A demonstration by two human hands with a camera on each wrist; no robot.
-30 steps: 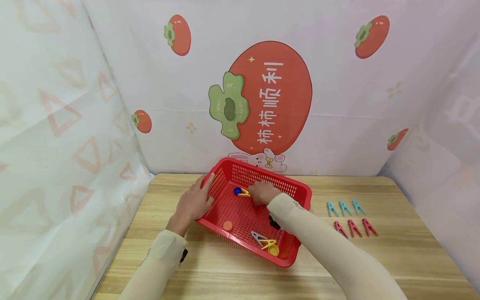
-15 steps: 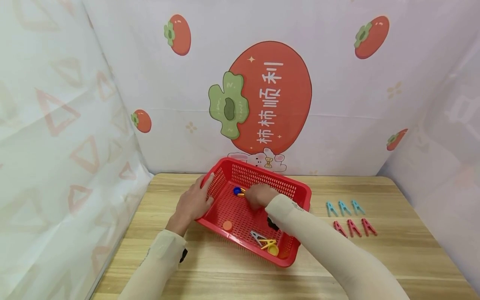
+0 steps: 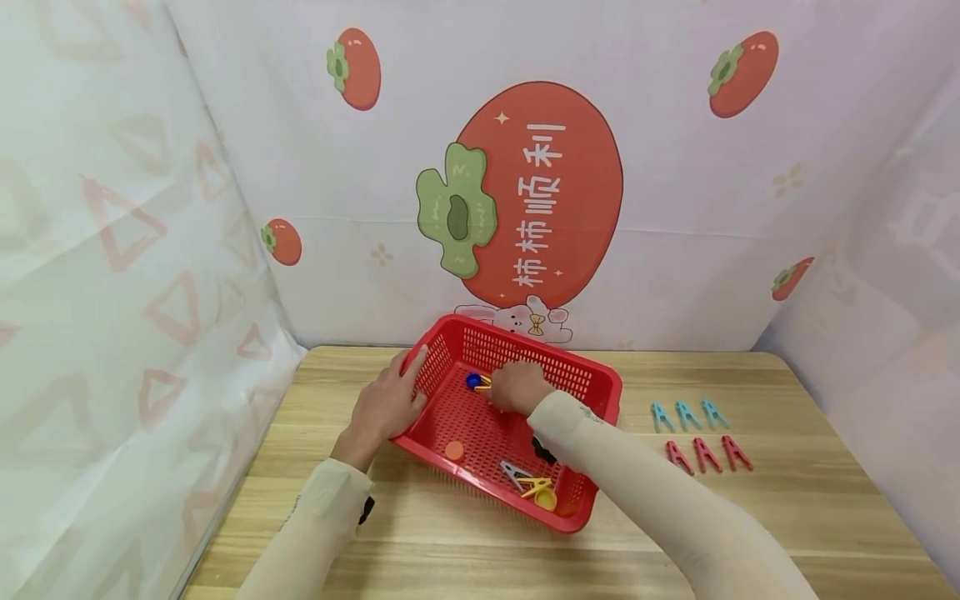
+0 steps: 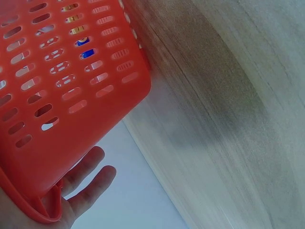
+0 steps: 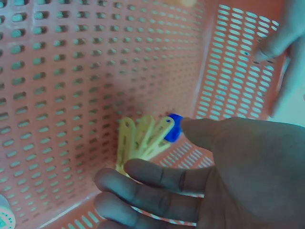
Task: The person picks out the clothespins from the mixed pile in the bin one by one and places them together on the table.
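My left hand (image 3: 386,404) grips the left rim of a red plastic basket (image 3: 457,412), its thumb over the edge; in the left wrist view its fingers (image 4: 90,191) stretch along the outside. Inside the basket, my right hand (image 3: 519,387) reaches down toward the far wall. Seen from the right wrist, its thumb and fingers are apart and loosely bent, close around several yellow clothespins (image 5: 143,138). Their lower ends are hidden behind the fingers. A blue bottle cap (image 3: 473,381) lies just beyond these clothespins.
Toward the basket's front lie an orange cap (image 3: 454,451), a grey clothespin (image 3: 516,475), a yellow clothespin (image 3: 536,485) and a yellow cap (image 3: 546,499). On the wooden table (image 3: 825,508) to the right are a row of light-blue clothespins (image 3: 687,415) and one of red clothespins (image 3: 707,455).
My right hand has shifted slightly left inside the basket, covering more of the yellow clothespins by the blue cap. My left hand and the basket have stayed in place.
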